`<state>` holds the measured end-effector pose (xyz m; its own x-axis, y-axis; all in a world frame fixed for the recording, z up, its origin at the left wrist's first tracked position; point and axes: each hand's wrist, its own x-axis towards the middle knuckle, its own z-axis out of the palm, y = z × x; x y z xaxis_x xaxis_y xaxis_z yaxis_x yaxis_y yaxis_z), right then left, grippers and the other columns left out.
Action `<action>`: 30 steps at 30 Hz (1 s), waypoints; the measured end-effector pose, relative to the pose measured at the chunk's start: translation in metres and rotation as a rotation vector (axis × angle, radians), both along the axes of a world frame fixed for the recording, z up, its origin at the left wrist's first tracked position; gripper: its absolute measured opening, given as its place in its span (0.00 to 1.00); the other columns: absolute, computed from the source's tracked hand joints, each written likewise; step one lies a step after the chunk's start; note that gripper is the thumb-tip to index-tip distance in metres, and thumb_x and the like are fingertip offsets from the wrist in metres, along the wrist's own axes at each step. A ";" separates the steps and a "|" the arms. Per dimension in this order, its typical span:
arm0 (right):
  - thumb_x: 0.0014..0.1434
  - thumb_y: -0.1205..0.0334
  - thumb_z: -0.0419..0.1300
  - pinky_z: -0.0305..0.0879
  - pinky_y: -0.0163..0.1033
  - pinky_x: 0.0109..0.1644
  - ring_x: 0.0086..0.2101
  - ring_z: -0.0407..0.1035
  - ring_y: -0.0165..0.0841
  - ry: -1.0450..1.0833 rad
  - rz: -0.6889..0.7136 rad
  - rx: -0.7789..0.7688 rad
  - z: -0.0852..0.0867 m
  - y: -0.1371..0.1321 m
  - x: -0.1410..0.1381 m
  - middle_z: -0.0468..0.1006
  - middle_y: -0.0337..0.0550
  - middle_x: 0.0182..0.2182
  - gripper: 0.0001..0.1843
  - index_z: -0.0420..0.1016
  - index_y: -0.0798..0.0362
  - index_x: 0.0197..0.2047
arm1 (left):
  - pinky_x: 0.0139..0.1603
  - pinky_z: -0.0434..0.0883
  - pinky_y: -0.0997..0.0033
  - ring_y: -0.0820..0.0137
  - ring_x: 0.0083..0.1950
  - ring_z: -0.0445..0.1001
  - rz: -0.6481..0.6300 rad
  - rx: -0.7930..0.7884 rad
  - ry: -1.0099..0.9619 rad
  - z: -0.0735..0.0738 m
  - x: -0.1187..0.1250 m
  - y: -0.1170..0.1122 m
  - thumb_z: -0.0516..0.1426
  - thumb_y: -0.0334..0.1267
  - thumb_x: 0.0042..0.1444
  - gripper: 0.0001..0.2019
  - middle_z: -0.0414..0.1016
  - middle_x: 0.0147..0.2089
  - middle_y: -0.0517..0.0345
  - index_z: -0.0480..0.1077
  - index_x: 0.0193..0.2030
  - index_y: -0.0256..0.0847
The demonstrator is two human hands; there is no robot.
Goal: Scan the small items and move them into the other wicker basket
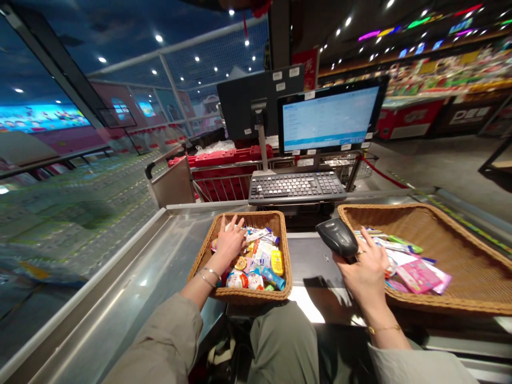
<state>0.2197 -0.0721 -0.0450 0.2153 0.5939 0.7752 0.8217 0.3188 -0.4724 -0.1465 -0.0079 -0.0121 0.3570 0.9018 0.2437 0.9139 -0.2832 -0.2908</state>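
Note:
My left hand (231,240) rests over the far left part of a small wicker basket (286,250), fingers spread on the packets inside. Several small sweets and toys fill that basket: white wrapped bars, a yellow pack (277,262), a blue tube (273,278) and round red-and-white eggs (237,279). My right hand (366,266) grips a black barcode scanner (337,237), its head pointing left above the counter. Just right of this hand lies a larger wicker basket (472,256) with pink packets (418,276) and several slim packs in its left part.
Behind the baskets a keyboard (298,185) sits below a lit monitor (330,118). A second screen (240,104) faces away. The metal counter (160,266) has a raised rim on the left. A shopping cart (224,181) stands beyond it, and stacked goods (80,213) lie left.

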 end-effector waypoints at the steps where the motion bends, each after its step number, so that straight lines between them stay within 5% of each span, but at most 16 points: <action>1: 0.59 0.52 0.62 0.48 0.70 0.70 0.64 0.66 0.53 0.005 -0.001 -0.002 0.000 0.000 0.000 0.82 0.51 0.51 0.15 0.77 0.50 0.46 | 0.76 0.41 0.26 0.45 0.77 0.56 0.004 -0.014 -0.012 -0.001 0.004 0.003 0.62 0.42 0.63 0.14 0.67 0.72 0.45 0.79 0.54 0.45; 12: 0.59 0.52 0.61 0.46 0.68 0.71 0.65 0.64 0.52 0.032 -0.004 -0.046 0.001 -0.001 0.003 0.82 0.52 0.50 0.14 0.78 0.49 0.45 | 0.75 0.38 0.25 0.43 0.77 0.54 0.032 -0.071 -0.029 -0.021 0.019 0.030 0.62 0.42 0.60 0.11 0.65 0.73 0.40 0.81 0.47 0.43; 19: 0.59 0.53 0.61 0.47 0.68 0.70 0.64 0.65 0.52 0.023 0.005 -0.029 0.001 -0.001 0.003 0.82 0.52 0.50 0.13 0.77 0.49 0.44 | 0.72 0.45 0.22 0.44 0.77 0.56 0.049 -0.127 -0.002 -0.029 0.021 0.032 0.61 0.44 0.62 0.10 0.68 0.71 0.41 0.81 0.43 0.42; 30: 0.59 0.53 0.60 0.45 0.68 0.71 0.66 0.62 0.52 -0.003 0.022 -0.039 -0.002 -0.002 0.003 0.81 0.52 0.52 0.14 0.78 0.49 0.45 | 0.75 0.39 0.23 0.47 0.79 0.51 -0.024 0.037 0.006 0.003 0.039 0.022 0.52 0.32 0.67 0.13 0.63 0.73 0.35 0.79 0.42 0.35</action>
